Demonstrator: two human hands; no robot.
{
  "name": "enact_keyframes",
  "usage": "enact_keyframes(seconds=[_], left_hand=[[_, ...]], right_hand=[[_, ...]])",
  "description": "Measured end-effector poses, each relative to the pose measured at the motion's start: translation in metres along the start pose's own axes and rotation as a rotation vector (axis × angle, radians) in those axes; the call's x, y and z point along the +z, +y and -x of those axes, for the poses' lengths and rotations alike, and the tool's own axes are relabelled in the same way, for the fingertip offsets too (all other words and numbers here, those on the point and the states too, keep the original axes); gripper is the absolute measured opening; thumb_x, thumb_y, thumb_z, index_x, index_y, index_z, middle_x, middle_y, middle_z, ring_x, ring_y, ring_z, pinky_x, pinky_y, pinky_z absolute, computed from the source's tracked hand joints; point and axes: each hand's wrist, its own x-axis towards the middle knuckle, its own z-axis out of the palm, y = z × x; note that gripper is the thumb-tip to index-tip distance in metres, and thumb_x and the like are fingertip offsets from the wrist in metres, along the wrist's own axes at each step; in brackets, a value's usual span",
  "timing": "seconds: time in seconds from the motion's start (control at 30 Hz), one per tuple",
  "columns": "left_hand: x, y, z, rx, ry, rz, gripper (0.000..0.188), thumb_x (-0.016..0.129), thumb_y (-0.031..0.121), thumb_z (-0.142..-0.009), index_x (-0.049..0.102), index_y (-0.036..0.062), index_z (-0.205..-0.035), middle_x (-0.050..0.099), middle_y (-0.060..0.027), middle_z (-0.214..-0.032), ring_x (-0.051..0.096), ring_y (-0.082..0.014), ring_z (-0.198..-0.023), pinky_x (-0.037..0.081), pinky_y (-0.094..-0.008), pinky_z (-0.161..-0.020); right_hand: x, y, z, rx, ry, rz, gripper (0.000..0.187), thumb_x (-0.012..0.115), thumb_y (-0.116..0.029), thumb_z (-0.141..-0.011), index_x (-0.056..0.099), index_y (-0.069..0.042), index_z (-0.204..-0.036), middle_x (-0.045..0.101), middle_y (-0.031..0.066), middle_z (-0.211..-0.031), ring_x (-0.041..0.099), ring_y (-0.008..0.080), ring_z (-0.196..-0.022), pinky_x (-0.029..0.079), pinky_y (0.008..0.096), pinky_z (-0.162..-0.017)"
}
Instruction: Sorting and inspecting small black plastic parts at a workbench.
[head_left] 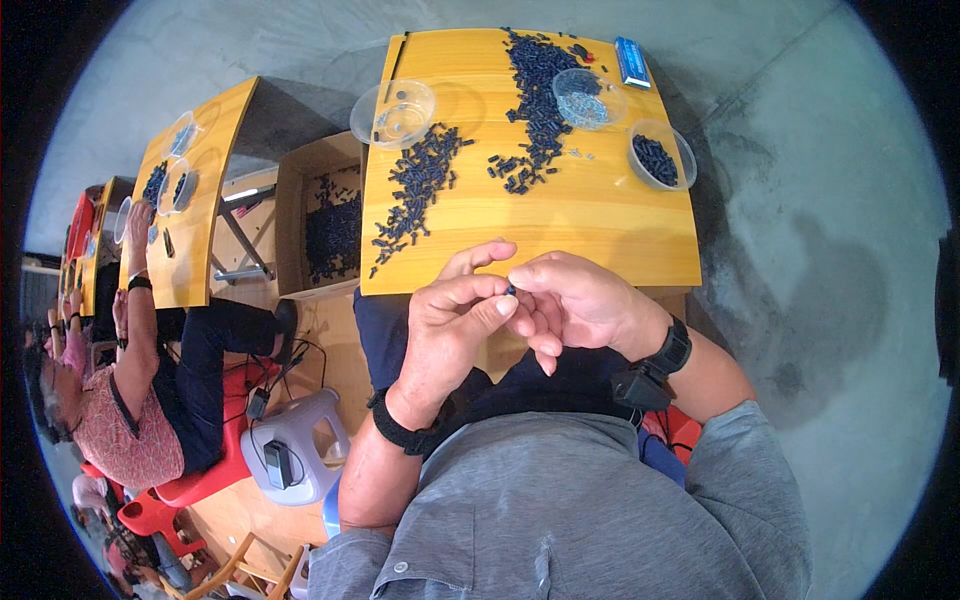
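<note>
My two hands meet just past the near edge of the yellow table. Between the thumb and index finger of my left hand (452,322) sits a small dark piece (511,290), mostly covered by fingertips. My right hand (580,298) is closed, its thumb and forefinger pinched against that piece; whatever else they grip is hidden. Ahead lie a loose strip of small black cylindrical parts (415,190) and a bigger pile of the same parts (540,85). A clear tub (588,98) contains small shiny bits, and another tub (686,160) contains black parts.
At the table's left edge stands a nearly bare clear tub (425,95). A blue-and-white box (632,62) lies at the far right corner. Left are an open carton (292,215) of black parts, a grey stool (300,450), and a person (130,410) at another table.
</note>
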Motion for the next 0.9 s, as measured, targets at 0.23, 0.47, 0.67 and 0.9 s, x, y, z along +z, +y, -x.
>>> enact_keyframes(seconds=[0.23, 0.47, 0.67, 0.9], left_hand=[[0.001, 0.004, 0.002, -0.028, -0.121, 0.082, 0.01, 0.064, -0.002, -0.081, 0.067, 0.0008, -0.09, 0.055, -0.0156, -0.12, 0.049, -0.0234, -0.116, 0.04, -0.0348, -0.096], [0.0, 0.005, -0.001, 0.056, -0.129, -0.007, 0.009, 0.064, 0.001, -0.082, 0.067, 0.0002, -0.09, 0.057, -0.0156, -0.117, 0.049, -0.0239, -0.116, 0.04, -0.0343, -0.094], [0.0, 0.006, -0.002, 0.106, -0.148, -0.051, 0.011, 0.065, 0.003, -0.082, 0.066, 0.0, -0.092, 0.057, -0.0163, -0.116, 0.047, -0.0253, -0.118, 0.041, -0.035, -0.092], [-0.002, 0.004, -0.002, 0.089, -0.167, 0.015, 0.009, 0.065, 0.005, -0.082, 0.067, 0.001, -0.09, 0.055, -0.0152, -0.119, 0.049, -0.0232, -0.115, 0.039, -0.035, -0.094]], right_hand=[[0.006, -0.002, 0.005, 0.074, -0.077, 0.023, 0.04, 0.044, -0.032, -0.095, 0.055, 0.003, -0.079, 0.055, 0.0082, -0.06, 0.055, 0.0155, -0.039, 0.053, 0.0318, -0.037], [0.016, -0.001, 0.006, -0.05, -0.046, 0.148, 0.04, 0.045, -0.033, -0.095, 0.055, 0.003, -0.079, 0.053, 0.0064, -0.058, 0.054, 0.0125, -0.039, 0.052, 0.029, -0.037], [0.018, -0.004, 0.009, -0.078, -0.038, 0.193, 0.045, 0.044, -0.037, -0.096, 0.055, 0.003, -0.079, 0.054, 0.0064, -0.06, 0.055, 0.0122, -0.041, 0.054, 0.0286, -0.039], [0.013, -0.004, 0.008, -0.009, -0.065, 0.094, 0.048, 0.044, -0.041, -0.096, 0.056, 0.003, -0.08, 0.056, 0.0077, -0.061, 0.056, 0.0132, -0.041, 0.054, 0.029, -0.038]])
